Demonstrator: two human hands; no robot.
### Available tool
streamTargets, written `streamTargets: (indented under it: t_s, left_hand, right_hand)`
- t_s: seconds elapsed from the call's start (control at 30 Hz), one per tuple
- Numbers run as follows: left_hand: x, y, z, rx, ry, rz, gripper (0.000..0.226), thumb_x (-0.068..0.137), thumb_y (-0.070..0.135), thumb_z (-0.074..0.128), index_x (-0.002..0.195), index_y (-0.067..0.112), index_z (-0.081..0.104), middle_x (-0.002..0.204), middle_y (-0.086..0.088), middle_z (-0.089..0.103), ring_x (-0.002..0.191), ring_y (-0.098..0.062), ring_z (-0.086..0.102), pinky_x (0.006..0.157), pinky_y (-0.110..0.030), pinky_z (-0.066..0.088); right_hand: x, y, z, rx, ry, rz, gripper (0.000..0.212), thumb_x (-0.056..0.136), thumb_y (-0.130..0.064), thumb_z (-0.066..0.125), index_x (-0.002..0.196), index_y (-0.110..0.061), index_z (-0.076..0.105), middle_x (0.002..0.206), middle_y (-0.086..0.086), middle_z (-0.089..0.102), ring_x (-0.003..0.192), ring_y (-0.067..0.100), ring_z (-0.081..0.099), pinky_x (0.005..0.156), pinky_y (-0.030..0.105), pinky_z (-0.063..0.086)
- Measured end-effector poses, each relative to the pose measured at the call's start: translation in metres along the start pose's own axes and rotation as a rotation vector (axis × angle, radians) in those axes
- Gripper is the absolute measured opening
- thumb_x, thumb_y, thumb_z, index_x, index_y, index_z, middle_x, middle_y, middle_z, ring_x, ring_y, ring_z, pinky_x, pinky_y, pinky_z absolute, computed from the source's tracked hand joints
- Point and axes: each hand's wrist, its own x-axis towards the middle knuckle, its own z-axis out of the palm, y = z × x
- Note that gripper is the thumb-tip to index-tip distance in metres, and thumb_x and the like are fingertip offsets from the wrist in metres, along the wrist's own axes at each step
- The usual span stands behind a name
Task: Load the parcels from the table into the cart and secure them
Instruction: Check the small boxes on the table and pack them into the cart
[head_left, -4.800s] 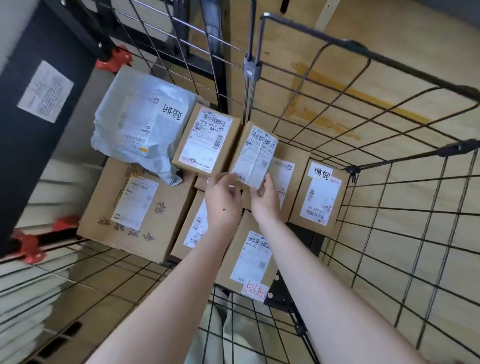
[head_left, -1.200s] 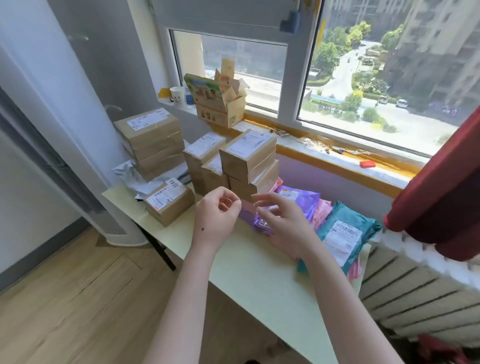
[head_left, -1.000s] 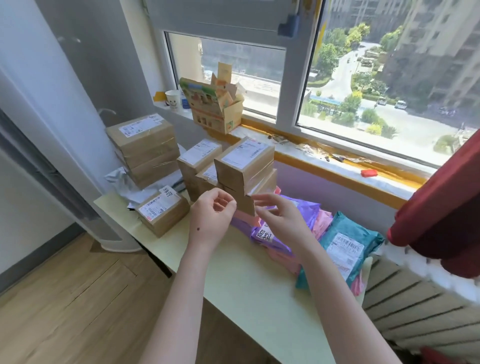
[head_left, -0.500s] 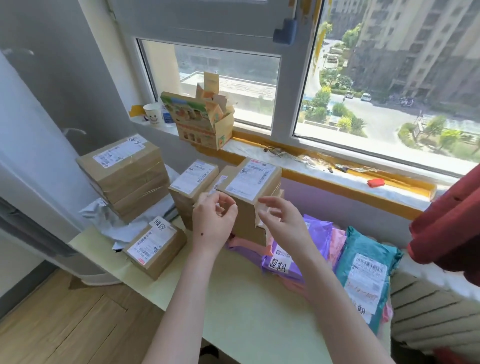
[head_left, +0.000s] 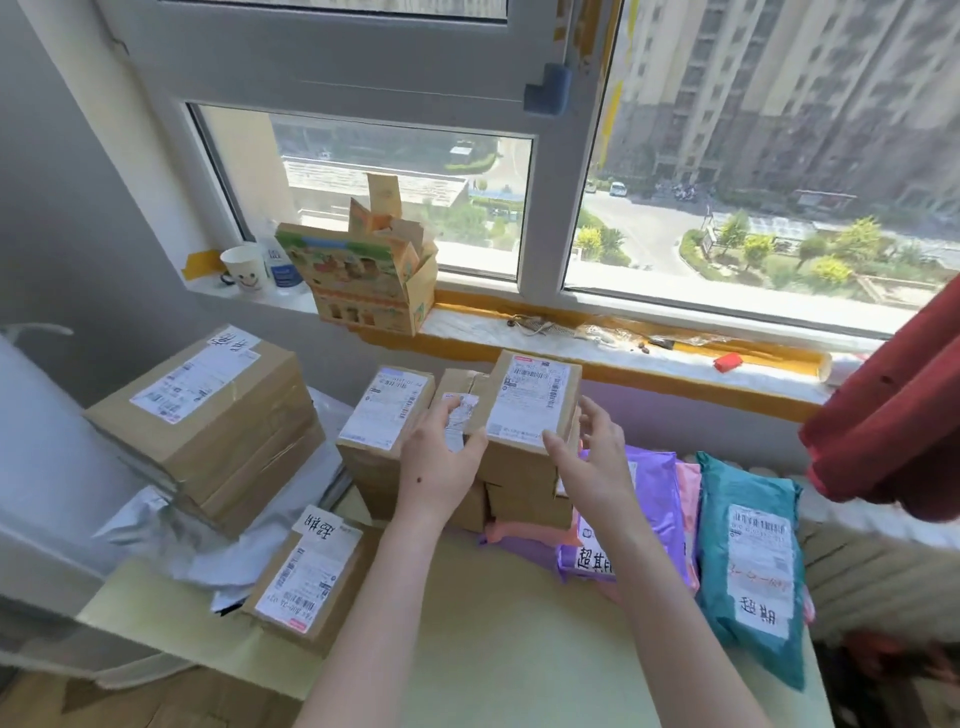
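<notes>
Head view: two bare hands reach over a pale green table (head_left: 519, 649) to the brown cardboard box (head_left: 530, 410) with a white label, topmost of a central cluster showing three labelled tops. The left hand (head_left: 441, 467) pinches its left front corner, fingers loosely curled at the side, thumb on the front edge. The right hand (head_left: 592, 457) is spread just beside its right side; contact cannot be told. One flat labelled carton (head_left: 306, 577) lies front left, near a taller taped box stack (head_left: 208, 415). One teal plastic mailer (head_left: 748, 561) lies right, beside purple mailers (head_left: 654, 509). On the windowsill (head_left: 623, 353) stand one white paper cup (head_left: 243, 270) and one open printed carton (head_left: 363, 280).
</notes>
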Motion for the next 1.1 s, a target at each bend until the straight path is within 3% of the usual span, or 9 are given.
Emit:
streamTargets:
  t_s: [0.13, 0.33, 0.5, 0.6, 0.67, 0.7, 0.87, 1.0, 1.1]
  left_hand:
    - [0.005, -0.007, 0.005, -0.048, -0.089, -0.035, 0.053, 0.092, 0.029, 0.060, 0.141, 0.013, 0.045, 0.142, -0.002, 0.050, 0.131, -0.015, 0.046, 0.110, -0.041, 0.038]
    - [0.004, -0.005, 0.012, -0.102, -0.140, -0.070, 0.045, 0.097, 0.030, 0.052, 0.140, 0.016, 0.046, 0.136, 0.004, 0.054, 0.126, -0.012, 0.048, 0.100, -0.023, 0.037]
    - [0.003, -0.004, 0.018, -0.171, -0.105, -0.119, 0.044, 0.099, 0.030, 0.048, 0.140, 0.015, 0.047, 0.133, 0.005, 0.054, 0.120, -0.009, 0.047, 0.095, -0.019, 0.030]
    - [0.002, -0.004, 0.022, -0.221, -0.115, -0.184, 0.039, 0.101, 0.033, 0.044, 0.135, 0.017, 0.052, 0.113, 0.015, 0.052, 0.113, -0.004, 0.045, 0.090, -0.020, 0.030]
    - [0.003, -0.005, 0.023, -0.270, -0.118, -0.230, 0.041, 0.101, 0.037, 0.041, 0.135, 0.018, 0.052, 0.120, 0.013, 0.055, 0.125, -0.011, 0.047, 0.096, -0.024, 0.034]
    - [0.003, -0.004, 0.024, -0.286, -0.112, -0.254, 0.043, 0.101, 0.038, 0.041, 0.137, 0.017, 0.051, 0.129, 0.010, 0.055, 0.129, -0.013, 0.045, 0.102, -0.026, 0.036]
    - [0.001, -0.001, 0.024, -0.397, -0.083, -0.304, 0.043, 0.099, 0.035, 0.047, 0.136, 0.013, 0.052, 0.141, 0.004, 0.051, 0.135, -0.012, 0.041, 0.114, -0.031, 0.030]
    - [-0.001, 0.007, 0.022, -0.482, -0.085, -0.293, 0.040, 0.097, 0.036, 0.051, 0.132, 0.017, 0.057, 0.133, 0.010, 0.055, 0.130, -0.012, 0.045, 0.113, -0.037, 0.034]
    - [-0.002, 0.019, 0.022, -0.611, -0.170, -0.272, 0.019, 0.096, 0.034, 0.053, 0.109, 0.031, 0.067, 0.110, 0.012, 0.070, 0.114, -0.015, 0.060, 0.095, -0.032, 0.049]
  right_hand:
    - [-0.005, -0.001, 0.006, -0.002, 0.036, 0.006, 0.057, 0.097, -0.023, 0.054, 0.148, -0.023, 0.027, 0.121, -0.012, 0.034, 0.135, 0.018, 0.034, 0.110, 0.042, 0.034]
    - [-0.008, 0.008, 0.008, -0.002, 0.028, 0.077, 0.059, 0.100, -0.032, 0.047, 0.152, -0.024, 0.021, 0.154, -0.008, 0.029, 0.142, 0.016, 0.028, 0.115, 0.046, 0.030]
    - [-0.003, 0.018, 0.009, 0.027, -0.009, 0.080, 0.049, 0.098, -0.040, 0.045, 0.146, -0.032, 0.037, 0.144, -0.009, 0.048, 0.134, 0.012, 0.043, 0.111, 0.044, 0.036]
    - [0.001, 0.023, 0.007, 0.036, -0.045, 0.105, 0.038, 0.102, -0.032, 0.042, 0.139, -0.030, 0.047, 0.136, -0.011, 0.054, 0.125, 0.006, 0.049, 0.106, 0.031, 0.040]
    - [0.001, 0.020, 0.005, 0.050, -0.078, 0.092, 0.033, 0.104, -0.026, 0.039, 0.134, -0.029, 0.051, 0.122, -0.014, 0.058, 0.106, -0.005, 0.054, 0.088, 0.013, 0.043]
    - [0.001, 0.020, 0.004, 0.047, -0.081, 0.085, 0.033, 0.104, -0.025, 0.038, 0.134, -0.029, 0.051, 0.118, -0.014, 0.058, 0.104, -0.004, 0.054, 0.084, 0.012, 0.042]
    - [0.001, 0.025, 0.003, 0.041, -0.041, 0.044, 0.034, 0.104, -0.032, 0.035, 0.135, -0.033, 0.050, 0.131, -0.010, 0.058, 0.130, 0.013, 0.047, 0.106, 0.038, 0.041]
    - [-0.005, 0.020, -0.008, 0.103, 0.009, -0.016, 0.035, 0.104, -0.031, 0.038, 0.137, -0.035, 0.048, 0.124, -0.023, 0.059, 0.113, -0.006, 0.053, 0.097, 0.019, 0.044]
    - [-0.012, 0.019, -0.019, 0.207, 0.063, -0.038, 0.039, 0.102, -0.035, 0.044, 0.141, -0.034, 0.047, 0.131, -0.018, 0.059, 0.121, 0.000, 0.053, 0.103, 0.032, 0.046]
